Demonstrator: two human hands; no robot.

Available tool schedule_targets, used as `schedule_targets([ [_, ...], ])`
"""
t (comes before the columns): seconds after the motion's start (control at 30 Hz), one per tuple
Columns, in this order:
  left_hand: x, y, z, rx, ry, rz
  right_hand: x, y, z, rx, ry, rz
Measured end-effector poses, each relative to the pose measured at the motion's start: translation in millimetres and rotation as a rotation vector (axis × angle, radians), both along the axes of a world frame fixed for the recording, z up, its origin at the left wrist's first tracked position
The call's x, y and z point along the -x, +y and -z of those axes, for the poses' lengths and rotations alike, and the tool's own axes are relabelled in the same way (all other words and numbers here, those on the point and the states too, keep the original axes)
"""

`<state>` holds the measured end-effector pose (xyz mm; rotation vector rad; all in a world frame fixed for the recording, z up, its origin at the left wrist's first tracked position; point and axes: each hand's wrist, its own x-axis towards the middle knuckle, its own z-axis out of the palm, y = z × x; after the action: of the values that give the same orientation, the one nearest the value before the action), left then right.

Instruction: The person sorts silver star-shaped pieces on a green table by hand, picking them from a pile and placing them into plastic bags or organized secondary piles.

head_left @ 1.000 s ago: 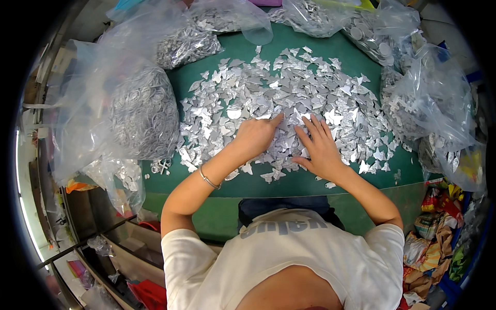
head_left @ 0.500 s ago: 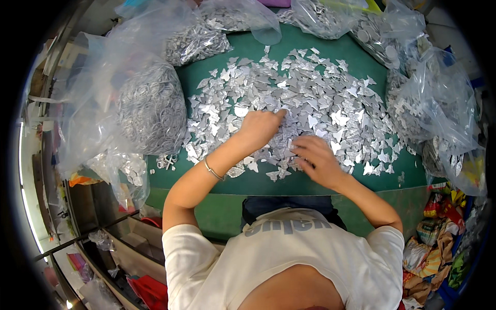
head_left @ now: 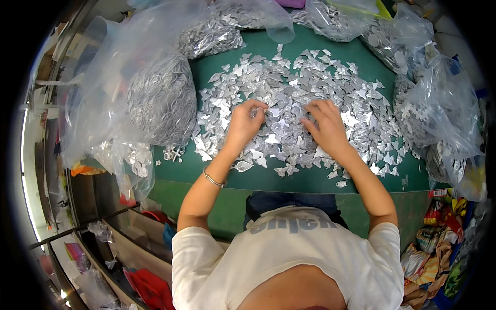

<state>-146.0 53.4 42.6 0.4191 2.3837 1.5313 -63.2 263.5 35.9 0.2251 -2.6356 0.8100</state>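
Pieces of flat, silver-coloured metal, many of them pointed or winged in outline, lie in a broad, overlapping spread across the middle of a smooth dark-green tabletop. The left hand is at the near left part of the spread, its thumb and forefinger curled toward each other with the tips close together; whether a piece is pinched between them cannot be told. To the right of it, well apart, the right hand is over the pieces with its fingers loosely bent and its thumb standing away from them, fingertips close to the metal; contact is hard to judge. A narrow silver-coloured bracelet circles the left wrist, and the person wears a white short-sleeved T-shirt. Left of the spread bulges a large clear plastic bag packed with thin silver rings, with a small silver cross-shaped piece just beside its near end. At the far right slumps a clear bag of round silver discs, and on the right side, nearer, a clear bag of small silver shapes. Crumpled, multicoloured packaging is heaped at the near right, below the tabletop.
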Motion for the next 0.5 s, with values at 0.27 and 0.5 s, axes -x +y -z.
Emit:
schedule_targets([
  [0.27, -57, -43, 12, -0.493, -0.389, -0.272, 23, -53, 17, -0.203, -0.026, 0.090],
  [0.5, -110, -65, 23, -0.045, 0.157, -0.322, 22, -27, 8, 0.388, -0.015, 0.122],
])
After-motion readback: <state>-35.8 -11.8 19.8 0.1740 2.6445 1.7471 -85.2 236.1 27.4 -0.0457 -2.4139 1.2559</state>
